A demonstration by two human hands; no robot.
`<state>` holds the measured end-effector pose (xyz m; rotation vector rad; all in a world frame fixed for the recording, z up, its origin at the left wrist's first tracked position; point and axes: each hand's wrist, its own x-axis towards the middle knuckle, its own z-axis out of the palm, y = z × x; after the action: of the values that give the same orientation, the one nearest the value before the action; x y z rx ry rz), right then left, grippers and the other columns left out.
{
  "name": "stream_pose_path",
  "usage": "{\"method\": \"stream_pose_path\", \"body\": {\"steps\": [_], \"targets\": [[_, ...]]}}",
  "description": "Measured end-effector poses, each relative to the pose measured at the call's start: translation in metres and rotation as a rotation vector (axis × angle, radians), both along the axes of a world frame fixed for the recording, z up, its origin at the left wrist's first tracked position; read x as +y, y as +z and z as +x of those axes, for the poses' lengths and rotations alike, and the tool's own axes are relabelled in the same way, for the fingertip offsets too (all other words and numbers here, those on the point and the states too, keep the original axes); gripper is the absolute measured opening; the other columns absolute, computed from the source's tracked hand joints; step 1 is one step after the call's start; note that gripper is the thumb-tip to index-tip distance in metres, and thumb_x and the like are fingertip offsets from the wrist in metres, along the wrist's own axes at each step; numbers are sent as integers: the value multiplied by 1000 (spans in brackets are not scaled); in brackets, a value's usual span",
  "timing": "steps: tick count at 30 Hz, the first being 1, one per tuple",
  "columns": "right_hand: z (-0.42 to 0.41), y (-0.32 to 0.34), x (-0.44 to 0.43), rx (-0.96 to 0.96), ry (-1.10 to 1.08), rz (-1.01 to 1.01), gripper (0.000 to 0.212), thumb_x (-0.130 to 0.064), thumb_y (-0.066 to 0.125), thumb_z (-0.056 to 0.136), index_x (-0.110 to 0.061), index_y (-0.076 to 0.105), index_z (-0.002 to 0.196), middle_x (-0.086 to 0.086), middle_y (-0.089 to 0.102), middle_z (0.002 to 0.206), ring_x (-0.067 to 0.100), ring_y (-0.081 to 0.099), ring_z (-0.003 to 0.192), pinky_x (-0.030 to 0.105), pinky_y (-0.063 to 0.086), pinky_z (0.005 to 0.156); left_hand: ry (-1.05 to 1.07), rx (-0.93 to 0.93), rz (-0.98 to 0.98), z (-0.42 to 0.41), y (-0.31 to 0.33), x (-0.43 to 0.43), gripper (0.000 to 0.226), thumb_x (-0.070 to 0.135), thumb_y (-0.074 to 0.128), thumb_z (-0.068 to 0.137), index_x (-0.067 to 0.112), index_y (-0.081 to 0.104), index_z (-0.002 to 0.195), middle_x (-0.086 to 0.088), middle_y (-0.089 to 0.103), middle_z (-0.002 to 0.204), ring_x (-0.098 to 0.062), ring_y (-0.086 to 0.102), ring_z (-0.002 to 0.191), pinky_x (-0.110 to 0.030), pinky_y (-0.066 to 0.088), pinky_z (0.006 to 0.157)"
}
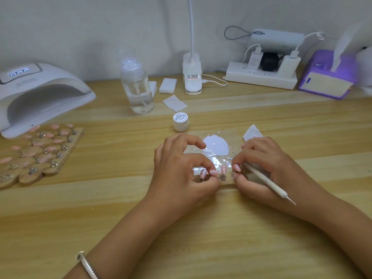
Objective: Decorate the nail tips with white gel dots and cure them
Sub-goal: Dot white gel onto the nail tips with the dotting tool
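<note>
The strip lies crosswise; the left hand fingers pinch its left end, the right hand fingers hold the tool. The lamp stands far left, nearer the left hand.

- Single view only: wide-angle camera worn on the head, facing forward and down across the wooden table to the wall behind it.
- Range: close. Both forearms enter from the bottom edge. The left hand gripping the nail-tip holder and the right hand holding the dotting pen sit at frame centre.
- Field: spans the curing lamp at the left edge to the purple device at the right edge.
- Lens: the table's grain lines bow toward the borders.
</note>
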<state>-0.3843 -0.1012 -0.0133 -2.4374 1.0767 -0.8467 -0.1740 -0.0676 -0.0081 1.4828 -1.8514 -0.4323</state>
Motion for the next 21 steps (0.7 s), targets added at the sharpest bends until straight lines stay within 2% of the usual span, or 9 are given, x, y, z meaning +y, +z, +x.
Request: {"method": "stream_pose_path", "body": {"steps": [4, 9, 11, 17, 21], "targets": [[0, 0, 0, 6, -2, -7, 8, -23, 70, 77, -24, 65, 83, -9, 55, 87, 18, 52, 99, 29, 42, 87, -9, 25, 18, 0, -1, -1, 25, 54, 57, 63, 33, 71, 67, 24, 52, 112, 9, 32, 121, -28, 21, 104], [1, 3, -2, 3, 6, 7, 19, -41, 68, 75, -31, 64, 90, -10, 57, 91, 16, 52, 101, 26, 40, 89, 30, 1, 24, 3, -1, 0, 24, 55, 60, 59, 34, 67, 66, 24, 51, 113, 2, 35, 122, -20, 15, 104], [4, 3, -3, -2, -1, 8, 22, -42, 71, 73, -32, 65, 91, -10, 57, 90, 17, 52, 102, 28, 41, 89, 31, -4, 16, 3, 0, 1, 18, 50, 66, 61, 33, 69, 65, 23, 52, 113, 0, 37, 121, -22, 17, 104], [14, 6, -4, 9, 12, 44, 16, -29, 77, 72, -29, 69, 85, -9, 58, 87, 13, 51, 99, 23, 41, 80, 35, 4, 11, 1, 1, 0, 10, 40, 71, 61, 31, 72, 65, 23, 52, 111, -2, 38, 121, -22, 17, 104], [18, 10, -2, 1, 19, 97, 14, -19, 79, 73, -24, 72, 83, -3, 60, 87, 16, 51, 99, 28, 43, 82, 24, -1, 20, 2, 1, 1, 11, 41, 71, 61, 32, 72, 66, 22, 52, 112, 0, 37, 121, -20, 16, 104]]}}
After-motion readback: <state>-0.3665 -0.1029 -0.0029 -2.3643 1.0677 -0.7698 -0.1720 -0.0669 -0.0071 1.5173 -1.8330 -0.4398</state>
